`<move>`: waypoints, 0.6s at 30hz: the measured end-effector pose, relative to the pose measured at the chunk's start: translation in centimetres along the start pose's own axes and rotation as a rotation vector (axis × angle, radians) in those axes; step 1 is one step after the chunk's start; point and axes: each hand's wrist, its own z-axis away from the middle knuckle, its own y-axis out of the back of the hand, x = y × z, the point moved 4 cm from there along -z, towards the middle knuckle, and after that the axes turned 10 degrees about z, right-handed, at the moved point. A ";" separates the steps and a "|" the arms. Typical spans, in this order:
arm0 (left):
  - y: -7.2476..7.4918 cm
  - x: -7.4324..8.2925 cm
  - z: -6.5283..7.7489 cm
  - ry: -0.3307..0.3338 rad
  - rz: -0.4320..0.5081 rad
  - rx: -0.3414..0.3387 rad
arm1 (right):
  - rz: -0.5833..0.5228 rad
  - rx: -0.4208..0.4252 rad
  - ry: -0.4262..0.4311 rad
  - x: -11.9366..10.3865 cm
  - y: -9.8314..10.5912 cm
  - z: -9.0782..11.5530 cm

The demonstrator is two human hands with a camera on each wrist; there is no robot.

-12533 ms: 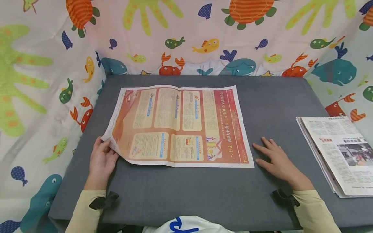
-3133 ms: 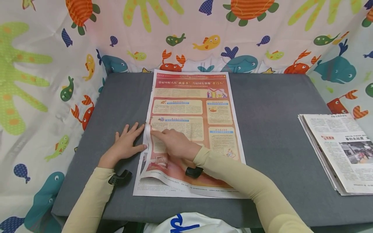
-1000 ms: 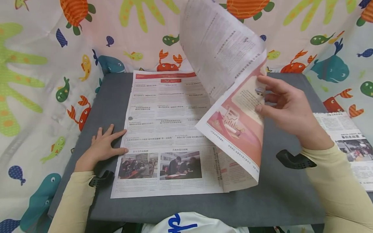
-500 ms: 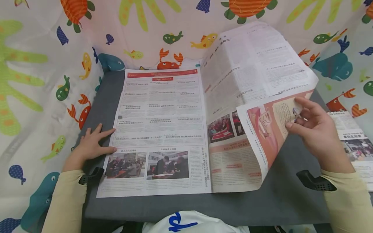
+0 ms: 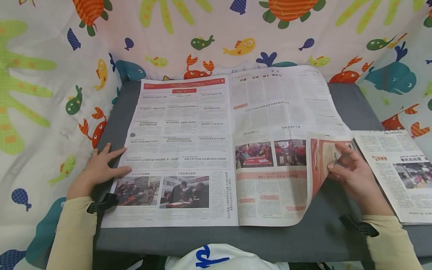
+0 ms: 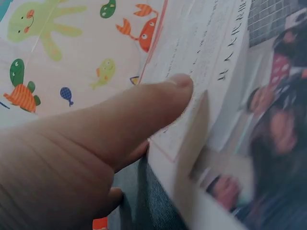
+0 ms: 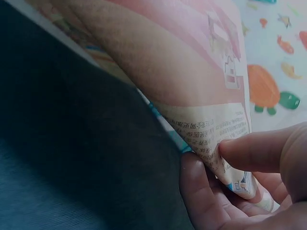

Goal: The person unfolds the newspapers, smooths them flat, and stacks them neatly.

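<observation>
A newspaper (image 5: 182, 150) lies spread across the grey table, its left page flat and its right page curling at the outer edge. My right hand (image 5: 357, 176) pinches that edge between thumb and fingers; the orange back side of the page shows there, folded over. In the right wrist view the thumb (image 7: 254, 151) presses on the folded newspaper (image 7: 177, 57) from above, with fingers beneath it. My left hand (image 5: 98, 170) rests at the left page's outer edge with its fingers spread. The left wrist view shows its thumb (image 6: 153, 100) lying on the paper.
A stack of newspapers (image 5: 391, 176) lies at the right of the table, close beside my right hand. The grey table (image 5: 216, 240) shows along the front. A curtain (image 5: 162, 45) printed with sea animals stands behind and to the left.
The newspaper, earlier folded and turned upright, has been opened out. My right hand has carried the page's edge right and down toward the table. The left hand and left page have slid slightly left.
</observation>
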 end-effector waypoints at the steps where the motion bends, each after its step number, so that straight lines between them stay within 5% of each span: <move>1: 0.0 -0.1 0.0 0.002 0.000 0.005 | -0.006 -0.002 -0.010 0.4 0.0 0.0; 9: 0.1 -0.2 0.2 0.003 -0.027 0.041 | -0.187 -0.021 0.003 2.6 -0.1 0.0; 18: 0.3 -0.5 0.2 0.005 -0.001 0.038 | -0.230 -0.044 -0.012 3.4 0.6 0.4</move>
